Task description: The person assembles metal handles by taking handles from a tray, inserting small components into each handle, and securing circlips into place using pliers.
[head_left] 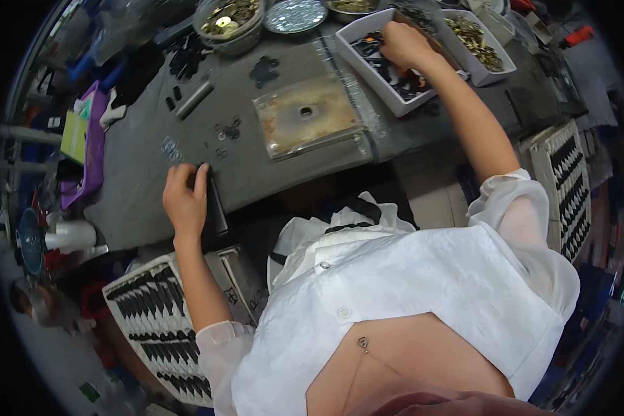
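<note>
My right hand [403,46] reaches into a white plastic bin [401,105] at the back right. Its fingers curl down among small black and orange pieces [410,84], and their tips are hidden. By the front left edge of the worktable [145,191] is my left hand [186,201], with bent fingers and the thumb near a small dark bit. What it holds, if anything, is too small to make out. Small rings [227,132] and clear bits [170,148] lie just beyond it. A square metal plate [308,114] with a central hole sits between my hands.
A second white bin [509,69] holds brass-coloured parts. Bowls [232,43] of metal pieces line the back. Black discs [263,71], a grey cylinder [195,99] and a purple tray [93,156] are on the table. Racks of black pieces [156,312] stand below left and right [568,194].
</note>
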Demonstrator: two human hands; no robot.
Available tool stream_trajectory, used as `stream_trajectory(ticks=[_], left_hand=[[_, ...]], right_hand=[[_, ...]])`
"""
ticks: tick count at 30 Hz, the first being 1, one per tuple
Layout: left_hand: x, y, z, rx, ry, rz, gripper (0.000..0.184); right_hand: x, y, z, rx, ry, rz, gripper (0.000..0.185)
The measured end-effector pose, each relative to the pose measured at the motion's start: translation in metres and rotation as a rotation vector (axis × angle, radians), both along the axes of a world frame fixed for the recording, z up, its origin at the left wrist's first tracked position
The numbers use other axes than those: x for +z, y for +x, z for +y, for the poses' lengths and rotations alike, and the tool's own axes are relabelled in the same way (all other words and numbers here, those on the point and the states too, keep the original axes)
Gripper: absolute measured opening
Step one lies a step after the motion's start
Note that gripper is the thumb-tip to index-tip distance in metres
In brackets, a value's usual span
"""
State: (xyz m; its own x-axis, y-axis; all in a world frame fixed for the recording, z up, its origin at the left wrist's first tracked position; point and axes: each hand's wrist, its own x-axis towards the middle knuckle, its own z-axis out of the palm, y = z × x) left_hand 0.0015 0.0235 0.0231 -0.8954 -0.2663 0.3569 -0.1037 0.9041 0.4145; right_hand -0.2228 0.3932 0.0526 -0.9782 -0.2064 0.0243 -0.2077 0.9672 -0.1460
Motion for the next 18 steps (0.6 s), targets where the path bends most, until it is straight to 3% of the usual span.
stream_trajectory(ticks=[4,7,10,11,12,13,14,15,16,18], left_hand=[[0.006,-0.002,-0.020,-0.276,-0.019,-0.084,0.025],[0.001,0.004,-0.028,-0.254,-0.029,-0.075,0.024],[0.001,0.010,-0.023,-0.143,0.365,0.100,0.017],[-0.004,0.010,-0.020,-0.132,0.678,0.161,0.015],[-0.011,0.010,-0.015,-0.122,0.996,0.211,0.013],[-0.015,0.011,-0.011,-0.117,0.999,0.191,0.013],[-0.019,0.008,-0.007,-0.207,1.376,0.240,0.013],[-0.022,0.005,0.000,-0.301,1.754,0.296,0.013],[-0.019,0.006,0.017,-0.463,1.880,0.390,0.018],[-0.025,0.006,0.025,-0.437,2.099,0.319,0.023]], right_hand=[[-0.017,-0.019,0.003,0.053,0.102,0.016,0.022],[-0.012,-0.016,0.008,0.035,0.016,-0.018,0.024],[0.018,0.007,0.001,0.117,-0.151,0.209,0.026],[0.031,0.017,-0.008,0.177,-0.396,0.175,0.025],[0.042,0.033,-0.021,0.222,-0.637,0.129,0.024],[0.050,0.053,-0.039,0.270,-0.848,0.048,0.020],[0.057,0.073,-0.062,0.313,-1.058,-0.030,0.017],[0.059,0.094,-0.084,0.312,-1.092,-0.112,0.015],[0.059,0.110,-0.107,0.315,-1.123,-0.190,0.014],[0.043,0.131,-0.150,0.377,-1.392,-0.485,0.014]])
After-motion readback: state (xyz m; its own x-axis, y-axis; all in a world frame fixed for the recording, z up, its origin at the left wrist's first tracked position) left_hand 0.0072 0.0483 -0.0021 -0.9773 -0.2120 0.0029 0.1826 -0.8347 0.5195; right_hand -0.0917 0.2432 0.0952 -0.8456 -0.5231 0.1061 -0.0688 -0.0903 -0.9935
